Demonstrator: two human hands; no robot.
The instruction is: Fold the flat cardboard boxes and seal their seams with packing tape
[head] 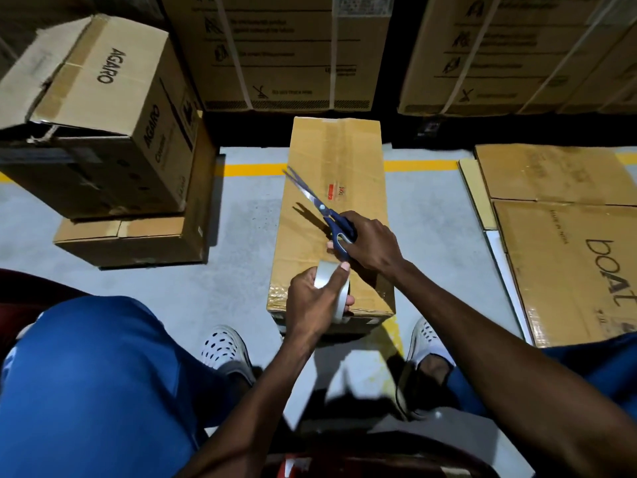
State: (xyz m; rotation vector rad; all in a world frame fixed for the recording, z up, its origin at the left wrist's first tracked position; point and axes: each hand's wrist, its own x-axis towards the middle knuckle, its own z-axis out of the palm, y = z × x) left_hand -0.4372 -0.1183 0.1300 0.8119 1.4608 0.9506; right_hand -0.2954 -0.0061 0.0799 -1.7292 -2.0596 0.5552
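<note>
A folded brown cardboard box point(339, 157) stands on the floor between my feet, its long top face toward me. My left hand point(312, 305) grips a roll of clear packing tape point(336, 288) at the box's near end, thumb lying across the roll. My right hand point(368, 241) holds blue-handled scissors point(319, 205) just above the roll, their blades slightly apart and pointing away to the left over the box top. Glossy tape shows on the box's near left corner.
Flat cardboard sheets point(565, 236) lie on the floor at the right. Stacked AGARO boxes point(110, 132) stand at the left. Large strapped cartons point(293, 50) line the back. A yellow line point(251, 170) crosses the grey floor. My blue-trousered knees and white shoes frame the box.
</note>
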